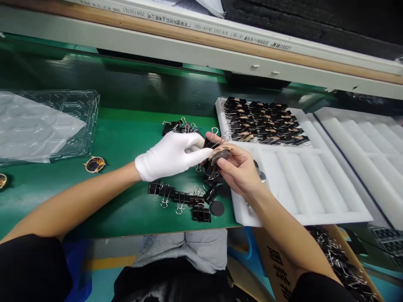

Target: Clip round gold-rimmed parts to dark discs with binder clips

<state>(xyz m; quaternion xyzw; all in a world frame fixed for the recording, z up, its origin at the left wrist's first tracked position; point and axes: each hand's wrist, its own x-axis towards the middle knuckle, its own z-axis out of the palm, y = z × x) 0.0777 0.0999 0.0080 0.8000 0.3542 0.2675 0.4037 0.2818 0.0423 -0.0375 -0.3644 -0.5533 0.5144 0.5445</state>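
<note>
My left hand [174, 155], in a white glove, has its thumb and fingers closed at a black binder clip [210, 143] with wire handles. The clip lies against the edge of a gold-coloured watch case [221, 155]; whether it is clamped on is hard to see. My bare right hand [237, 167] pinches that watch case, which has a dark grey disc on its face, with the thumb on the disc. Loose binder clips [181, 197] lie on the green mat below my hands, and more clips [171, 127] sit behind the glove. A dark round disc [217, 208] rests near them.
A white foam tray [302, 184] stands at right; behind it, another foam tray [221, 113] holds rows of clipped watch cases. At left are a clear plastic tray [94, 113] and a loose watch case [94, 164]. Below right, a cardboard box [273, 260] contains binder clips.
</note>
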